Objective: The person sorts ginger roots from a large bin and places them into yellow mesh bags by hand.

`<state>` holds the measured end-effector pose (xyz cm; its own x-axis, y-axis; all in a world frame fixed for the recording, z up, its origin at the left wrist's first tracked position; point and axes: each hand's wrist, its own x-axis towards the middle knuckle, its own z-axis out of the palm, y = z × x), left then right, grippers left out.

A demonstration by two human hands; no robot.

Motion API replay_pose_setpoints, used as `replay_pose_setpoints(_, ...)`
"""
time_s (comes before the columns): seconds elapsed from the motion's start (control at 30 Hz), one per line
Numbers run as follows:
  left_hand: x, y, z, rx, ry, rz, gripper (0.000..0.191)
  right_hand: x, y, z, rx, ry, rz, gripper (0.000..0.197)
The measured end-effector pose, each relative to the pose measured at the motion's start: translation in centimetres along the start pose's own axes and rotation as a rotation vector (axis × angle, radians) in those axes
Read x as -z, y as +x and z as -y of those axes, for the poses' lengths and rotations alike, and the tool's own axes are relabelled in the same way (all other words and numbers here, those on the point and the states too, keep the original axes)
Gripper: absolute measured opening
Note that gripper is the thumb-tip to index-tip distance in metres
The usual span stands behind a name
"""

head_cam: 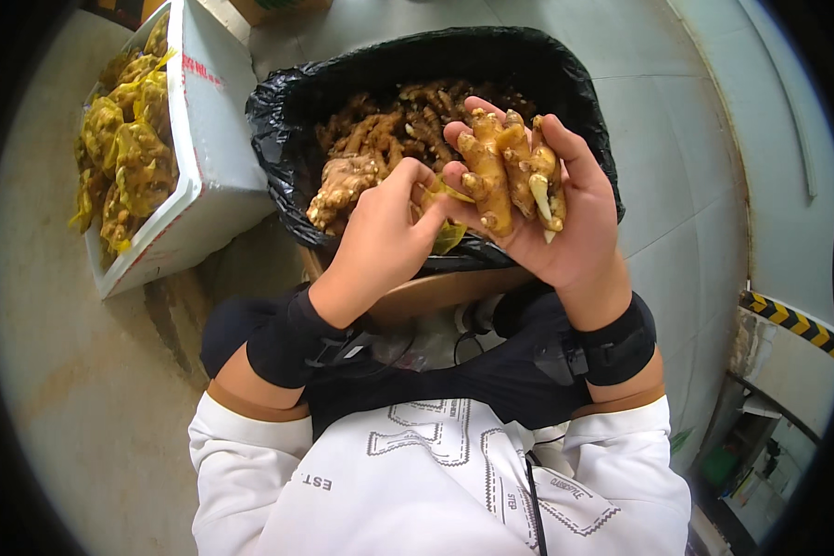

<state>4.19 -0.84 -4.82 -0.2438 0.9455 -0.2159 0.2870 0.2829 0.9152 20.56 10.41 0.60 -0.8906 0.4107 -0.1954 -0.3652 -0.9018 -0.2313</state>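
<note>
My right hand (584, 201) is turned palm up over a black plastic-lined container, with several pieces of ginger root (486, 181) resting in it. One piece has a pale, pointed shoot facing me. Thumb and fingers of my left hand (382, 236) pinch a yellow mesh net (450, 238) right beside that ginger; part of the net is hidden behind the hand. Below both hands, brown ginger roots (368, 139) lie heaped inside the black plastic liner (528, 52). A large knobbly piece (344, 184) sits at the heap's near left, close to my left hand.
A white foam box (226, 132) stands at the left, filled with ginger in yellow mesh nets (135, 160). Cardboard (445, 295) shows under the liner's near edge, in front of my knees. Black-and-yellow hazard tape (792, 323) marks a ledge at the right.
</note>
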Motion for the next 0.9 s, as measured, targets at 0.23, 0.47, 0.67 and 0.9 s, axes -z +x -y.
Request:
replay_pose_setpoints(0.23,-1.9,0.1,1.6,0.252,-0.599,-0.042,0.018,2.0,0.3,-2.7,0.208,-0.144,-0.191,0.040)
replay_pose_setpoints(0.47,-2.5,-0.4,1.5,0.268,-0.706,-0.102,0.023,2.8,-0.3,-3.3,0.202,-0.480,-0.291,0.043)
replay_pose_setpoints(0.67,-1.7,-0.4,1.3,0.298,-0.833,-0.067,0.027,3.8,-0.7,-3.6,0.005,-0.717,-0.075,0.041)
replay_pose_setpoints(0.9,-2.1,-0.7,1.6,0.284,-0.756,-0.201,0.031,4.2,-0.7,-2.4,-0.345,-0.964,-0.163,0.035)
